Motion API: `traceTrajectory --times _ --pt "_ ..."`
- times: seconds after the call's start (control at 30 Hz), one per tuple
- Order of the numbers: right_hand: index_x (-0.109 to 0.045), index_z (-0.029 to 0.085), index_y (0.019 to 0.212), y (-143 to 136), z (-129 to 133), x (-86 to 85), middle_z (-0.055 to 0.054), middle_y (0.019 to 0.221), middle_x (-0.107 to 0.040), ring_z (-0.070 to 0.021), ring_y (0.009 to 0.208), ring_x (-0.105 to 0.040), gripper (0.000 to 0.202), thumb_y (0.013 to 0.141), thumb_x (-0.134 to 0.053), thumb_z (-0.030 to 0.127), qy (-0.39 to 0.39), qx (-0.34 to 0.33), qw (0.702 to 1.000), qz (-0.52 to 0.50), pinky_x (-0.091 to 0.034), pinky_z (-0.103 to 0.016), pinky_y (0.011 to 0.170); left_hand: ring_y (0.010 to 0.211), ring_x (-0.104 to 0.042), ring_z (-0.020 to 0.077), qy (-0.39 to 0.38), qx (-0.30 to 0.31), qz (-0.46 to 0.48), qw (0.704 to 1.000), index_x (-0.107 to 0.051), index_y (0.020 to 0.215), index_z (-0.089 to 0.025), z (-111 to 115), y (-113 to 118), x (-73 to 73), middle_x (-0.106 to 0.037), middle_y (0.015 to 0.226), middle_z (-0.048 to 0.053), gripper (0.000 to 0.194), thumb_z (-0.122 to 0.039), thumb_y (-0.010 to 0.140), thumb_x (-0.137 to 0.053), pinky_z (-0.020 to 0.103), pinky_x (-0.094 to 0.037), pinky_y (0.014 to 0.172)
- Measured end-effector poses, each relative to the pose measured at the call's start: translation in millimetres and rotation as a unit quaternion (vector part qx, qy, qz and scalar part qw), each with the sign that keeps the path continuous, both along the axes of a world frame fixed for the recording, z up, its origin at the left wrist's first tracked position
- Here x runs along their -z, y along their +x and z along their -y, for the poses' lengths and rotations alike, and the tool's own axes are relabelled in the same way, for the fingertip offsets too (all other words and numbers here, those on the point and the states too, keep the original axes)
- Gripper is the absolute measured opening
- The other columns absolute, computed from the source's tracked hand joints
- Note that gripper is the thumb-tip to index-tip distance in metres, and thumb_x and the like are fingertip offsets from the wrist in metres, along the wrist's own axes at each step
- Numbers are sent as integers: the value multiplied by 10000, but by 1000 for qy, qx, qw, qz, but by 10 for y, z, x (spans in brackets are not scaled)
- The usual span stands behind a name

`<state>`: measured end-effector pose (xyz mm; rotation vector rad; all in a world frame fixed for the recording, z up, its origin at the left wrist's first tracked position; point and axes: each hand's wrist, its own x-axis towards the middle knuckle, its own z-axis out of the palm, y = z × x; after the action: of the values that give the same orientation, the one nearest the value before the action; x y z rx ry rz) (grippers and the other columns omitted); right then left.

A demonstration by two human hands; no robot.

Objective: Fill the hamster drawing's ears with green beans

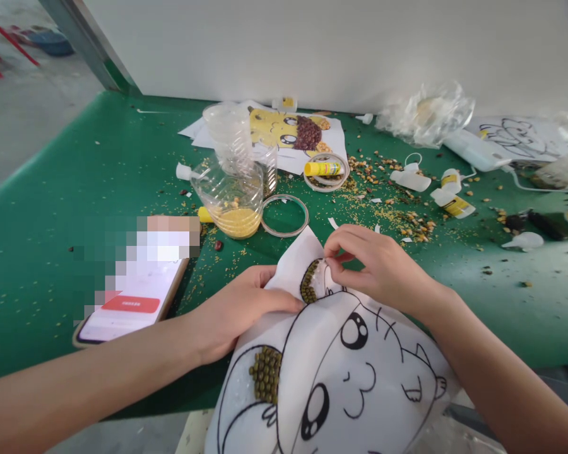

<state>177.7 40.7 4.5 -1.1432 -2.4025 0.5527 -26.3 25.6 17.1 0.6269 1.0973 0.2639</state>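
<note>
A white sheet of paper (355,384) with a cartoon animal drawn in black outline tilts over the table's near edge. My left hand (239,306) grips its left side, thumb on top and fingers beneath. My right hand (369,265) is closed in a pinch at the upper round ear; whatever sits between its fingertips is too small to make out. Green beans (309,284) line the left part of that ear, beside a shiny patch that looks like glue. More green beans (266,373) fill part of the lower left ear.
A phone (132,296) lies left on the green table (52,183). Clear plastic cups (231,195), one holding yellow grains, stand ahead near tape rings (284,215) and a glue stick (322,168). Glue bottles (454,203) and scattered beans (419,226) lie right; a bean-decorated picture (269,129) lies behind.
</note>
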Motion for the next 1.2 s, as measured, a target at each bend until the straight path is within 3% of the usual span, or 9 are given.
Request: traceTrajectory --times 0.13,0.37,0.5,0.57,0.7,0.8,1.0,1.2 --pt "-493 190 760 -9 -3 -1 -17 772 -527 -128 742 -487 89 766 -464 106 8 14 1000 -10 -483 -259 661 630 -636 146 -2 1 1 1000 -662 942 -172 -2 0 -4 -696 730 14 290 -132 655 -652 223 -481 600" --pt "-494 202 762 66 -64 25 -31 759 -542 -152 712 -514 73 798 -504 139 101 209 973 6 -458 -268 591 683 -656 174 -17 -16 -9 1000 -641 966 -167 -7 6 -8 -702 770 25 306 -132 663 -663 258 -504 623" --pt "-520 200 764 147 -102 52 -54 758 -580 -188 707 -522 69 828 -506 180 130 243 959 69 -406 -312 585 697 -659 175 -20 -20 -13 1000 -633 978 -168 -10 8 -16 -704 778 24 318 -132 665 -672 263 -508 638" --pt "-549 197 815 150 -93 51 -64 819 -608 -202 772 -540 112 835 -461 131 126 214 966 71 -418 -330 641 691 -658 171 -23 -23 -7 999 -635 968 -165 -16 8 -21 -704 771 23 305 -122 668 -667 259 -507 640" --pt "-606 199 855 92 -31 16 -43 897 -634 -185 870 -548 233 798 -433 53 116 49 992 30 -444 -318 732 667 -651 154 -20 -20 9 1000 -653 928 -158 -35 1 -24 -705 753 28 246 -106 689 -639 236 -495 627" --pt "-645 200 819 59 0 -1 -31 845 -629 -171 819 -533 216 781 -476 72 149 -37 988 14 -451 -312 712 664 -645 145 -16 -15 24 999 -663 935 -161 -39 -16 6 -705 755 28 247 -112 694 -633 221 -487 615" --pt "-674 185 838 42 -6 14 -36 823 -621 -152 782 -512 235 765 -496 50 170 -97 981 3 -464 -297 694 684 -651 150 -8 -14 68 998 -662 995 -179 -21 -52 113 -703 769 18 307 -142 691 -650 230 -501 633" --pt "-673 172 825 4 7 7 -44 803 -626 -151 766 -512 229 772 -485 51 173 -110 979 8 -464 -289 678 671 -652 147 -8 -16 69 997 -667 991 -179 -24 -46 112 -708 769 25 297 -135 698 -644 224 -501 624"
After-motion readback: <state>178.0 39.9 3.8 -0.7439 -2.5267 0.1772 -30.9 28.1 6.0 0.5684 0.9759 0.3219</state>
